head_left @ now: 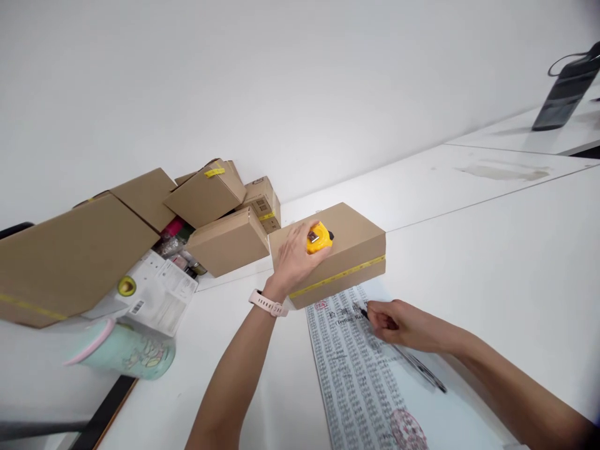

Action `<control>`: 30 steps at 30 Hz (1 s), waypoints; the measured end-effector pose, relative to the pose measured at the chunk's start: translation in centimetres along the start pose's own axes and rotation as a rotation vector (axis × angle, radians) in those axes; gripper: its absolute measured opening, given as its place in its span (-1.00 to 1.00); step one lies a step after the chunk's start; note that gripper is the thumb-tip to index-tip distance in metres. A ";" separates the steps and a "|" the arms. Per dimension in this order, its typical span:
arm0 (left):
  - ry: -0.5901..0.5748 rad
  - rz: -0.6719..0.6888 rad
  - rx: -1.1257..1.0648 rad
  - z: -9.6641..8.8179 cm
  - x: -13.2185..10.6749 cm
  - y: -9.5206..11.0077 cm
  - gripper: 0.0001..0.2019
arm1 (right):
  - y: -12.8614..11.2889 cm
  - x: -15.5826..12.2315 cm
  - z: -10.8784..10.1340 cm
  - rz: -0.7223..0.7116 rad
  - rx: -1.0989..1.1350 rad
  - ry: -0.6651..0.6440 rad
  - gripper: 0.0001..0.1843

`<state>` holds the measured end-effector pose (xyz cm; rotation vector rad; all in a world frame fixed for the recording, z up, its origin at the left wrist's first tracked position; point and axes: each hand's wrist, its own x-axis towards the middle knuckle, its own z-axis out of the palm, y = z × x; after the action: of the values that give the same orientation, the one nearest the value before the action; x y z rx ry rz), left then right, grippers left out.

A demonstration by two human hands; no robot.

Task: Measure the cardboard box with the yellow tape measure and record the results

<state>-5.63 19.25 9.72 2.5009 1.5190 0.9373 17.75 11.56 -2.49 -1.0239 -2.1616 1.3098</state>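
Note:
My left hand (294,257) rests on top of a brown cardboard box (352,240) sealed with yellow tape, and its fingers are closed around a yellow tape measure (319,237). My right hand (398,322) lies on a printed paper sheet (356,375) in front of the box. It pinches a black pen (422,369) with the tip near the sheet's heading. A pink watch is on my left wrist.
Several more cardboard boxes (206,200) are piled at the left against the white wall. A pale green tumbler (126,351) and a white packet (154,290) lie near them. A dark device (565,94) stands on the far right table.

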 end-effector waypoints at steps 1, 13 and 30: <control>-0.010 0.001 0.020 0.2 0.1 0.0 -0.54 | -0.3 -0.5 -0.5 0.001 0.159 -0.092 -0.93; -0.232 0.379 -0.136 7.1 -13.5 2.1 -0.66 | 0.8 -2.9 -3.7 -0.126 0.702 0.181 -0.61; -0.631 0.279 -0.069 9.4 -16.2 0.9 -0.24 | 1.7 1.9 0.6 0.266 0.266 0.668 -0.50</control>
<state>-5.21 7.73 -5.02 2.6286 0.9448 0.1606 16.76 13.11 -4.36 -1.4168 -1.3561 1.1058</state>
